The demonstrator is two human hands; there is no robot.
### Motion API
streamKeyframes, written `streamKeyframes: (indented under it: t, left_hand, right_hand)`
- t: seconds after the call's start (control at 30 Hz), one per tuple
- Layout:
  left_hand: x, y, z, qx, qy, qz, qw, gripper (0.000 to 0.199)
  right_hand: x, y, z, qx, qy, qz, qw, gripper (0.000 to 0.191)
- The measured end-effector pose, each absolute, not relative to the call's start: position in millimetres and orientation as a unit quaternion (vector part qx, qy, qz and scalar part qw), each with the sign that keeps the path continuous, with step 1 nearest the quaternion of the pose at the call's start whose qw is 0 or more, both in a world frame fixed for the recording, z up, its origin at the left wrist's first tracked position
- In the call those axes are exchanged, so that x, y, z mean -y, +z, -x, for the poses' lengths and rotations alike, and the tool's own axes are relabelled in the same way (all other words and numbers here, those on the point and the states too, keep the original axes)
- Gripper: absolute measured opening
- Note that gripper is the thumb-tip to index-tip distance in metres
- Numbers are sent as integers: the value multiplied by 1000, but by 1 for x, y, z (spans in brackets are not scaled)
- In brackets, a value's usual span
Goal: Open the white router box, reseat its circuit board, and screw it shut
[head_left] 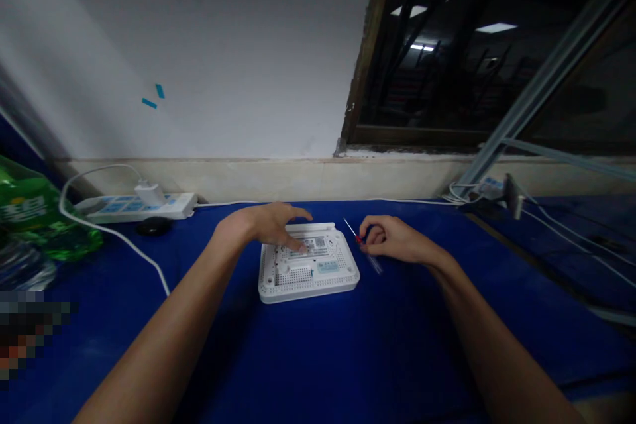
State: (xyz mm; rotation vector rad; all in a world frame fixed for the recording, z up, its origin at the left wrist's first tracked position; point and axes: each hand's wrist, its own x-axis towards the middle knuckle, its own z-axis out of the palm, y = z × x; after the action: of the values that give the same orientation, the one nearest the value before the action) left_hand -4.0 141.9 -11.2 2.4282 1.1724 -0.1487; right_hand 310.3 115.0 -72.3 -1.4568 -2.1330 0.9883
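A white plastic device like a router [318, 285] lies on the blue table, its vented, labelled underside facing up. Over its upper left part is my left hand [271, 225], fingers spread and the thumb on the printed label. To the right of the device, my right hand [390, 238] has curled fingers closed at the red collar of a screwdriver [373, 262]. The screwdriver's thin metal shaft points up and left, and its clear handle is blurred, slanting down and right. My right palm is turned away from view.
A white power strip [112, 209] with a plugged-in charger [150, 194] lies along the wall. Near it are a black mouse-like object [154, 226] and green bottles [37, 205]. A white cable [129, 248] curves over the table. Metal frame bars [521, 89] stand at right.
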Motion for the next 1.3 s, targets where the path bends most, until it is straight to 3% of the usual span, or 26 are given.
streamKeyframes:
  t: [0.13, 0.33, 0.6, 0.83, 1.07, 1.3]
  left_hand:
    - [-140, -8, 5, -425, -51, -879, 212, 82]
    - [-140, -10, -3, -363, 67, -911, 184, 55]
    - [-133, -14, -33, -301, 276, -867, 286, 25]
    - [-136, -24, -43, -328, 313, -789, 414, 28]
    - [-139, -5, -26, -343, 444, -753, 344, 19]
    - [-139, -14, -18, -299, 263, -857, 326, 15]
  right_hand:
    - [-118, -66, -316, 719, 414, 493, 263, 41]
    - [-110, -55, -303, 696, 442, 448, 346, 35]
    - [-99, -56, -279, 711, 453, 425, 329, 40]
    - [-97, -56, -275, 733, 429, 397, 346, 36]
    - [-102, -60, -279, 727, 429, 431, 319, 34]
    - [-110, -65, -287, 727, 395, 445, 341, 33]
